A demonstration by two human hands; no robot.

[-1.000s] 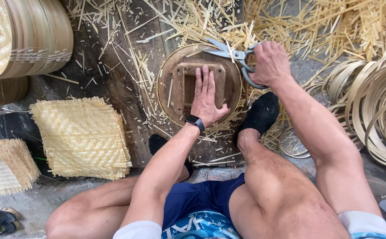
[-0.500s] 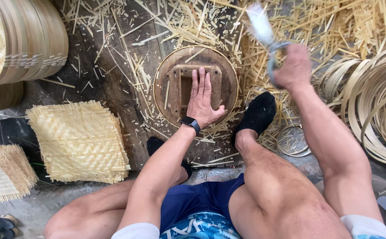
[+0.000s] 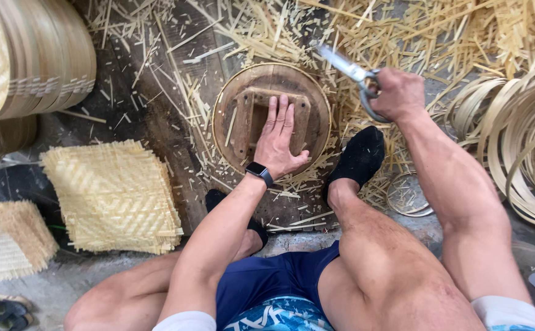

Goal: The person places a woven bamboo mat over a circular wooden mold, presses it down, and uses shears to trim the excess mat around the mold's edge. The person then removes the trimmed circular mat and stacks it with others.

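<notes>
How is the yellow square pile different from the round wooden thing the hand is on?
The stack of woven mats is square and pale yellow; the round wooden form is brown. The left hand presses flat on the form; nothing touches the mats. Both lie on the littered floor.

Soft, even daylight is spread over the whole scene, and no glare is seen. Only faint shadows are cast beneath the left hand (image 3: 278,144) on the round wooden form (image 3: 227,107). Motion blur is shown on the scissors (image 3: 348,68) right of the form. Slight wide-angle bending is noticed at the frame edges
</notes>
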